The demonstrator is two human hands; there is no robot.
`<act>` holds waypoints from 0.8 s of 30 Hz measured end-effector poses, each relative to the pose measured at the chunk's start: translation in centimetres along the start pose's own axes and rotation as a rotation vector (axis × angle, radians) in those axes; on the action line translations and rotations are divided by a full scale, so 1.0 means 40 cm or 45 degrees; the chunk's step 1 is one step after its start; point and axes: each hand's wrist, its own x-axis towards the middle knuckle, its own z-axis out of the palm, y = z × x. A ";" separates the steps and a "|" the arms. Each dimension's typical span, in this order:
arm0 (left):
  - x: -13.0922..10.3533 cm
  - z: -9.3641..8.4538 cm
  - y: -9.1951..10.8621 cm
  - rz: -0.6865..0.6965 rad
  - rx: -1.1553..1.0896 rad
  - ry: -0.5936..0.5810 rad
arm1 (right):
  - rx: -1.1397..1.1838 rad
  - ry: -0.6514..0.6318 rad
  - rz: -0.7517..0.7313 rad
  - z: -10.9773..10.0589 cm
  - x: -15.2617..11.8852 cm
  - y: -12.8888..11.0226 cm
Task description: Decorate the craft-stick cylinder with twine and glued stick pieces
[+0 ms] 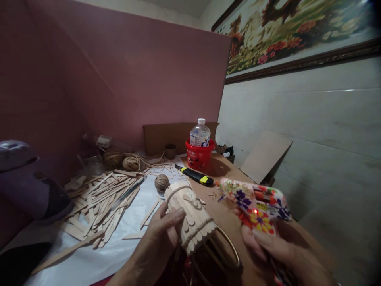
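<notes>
My left hand [162, 234] is closed round a small cylinder of popsicle sticks [192, 216], tilted on its side. Twine [198, 232] is wound round it near both ends, and short stick pieces with a twine knot decorate its face. A curved gold-coloured metal frame [230, 250] shows at its near end; how the two join is hidden. On the right, my right hand [276, 248] grips a flower-patterned hot glue gun [258, 202] by its handle. Its red light is lit and its nozzle points left, apart from the cylinder.
Loose popsicle sticks [101, 202] are heaped at the left on white sheeting. A twine ball [162, 183] and a black-and-yellow utility knife [195, 174] lie beyond the cylinder. Behind stands a red bucket [198, 157] holding a plastic bottle [201, 134]. A cardboard sheet [266, 155] leans at the right wall.
</notes>
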 end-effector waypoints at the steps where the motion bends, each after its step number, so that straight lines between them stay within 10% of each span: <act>1: 0.000 0.001 0.002 -0.002 -0.014 -0.002 | -0.107 0.136 -0.130 -0.006 0.016 -0.007; 4: -0.003 0.006 0.006 0.000 -0.042 0.025 | -0.655 0.316 -0.501 -0.033 0.076 -0.016; 12: 0.003 -0.005 -0.001 0.052 0.059 0.007 | -1.949 0.361 -0.714 -0.093 0.174 0.069; 24: -0.014 0.002 -0.010 0.100 0.140 -0.057 | -1.651 0.365 -1.282 -0.051 0.101 0.050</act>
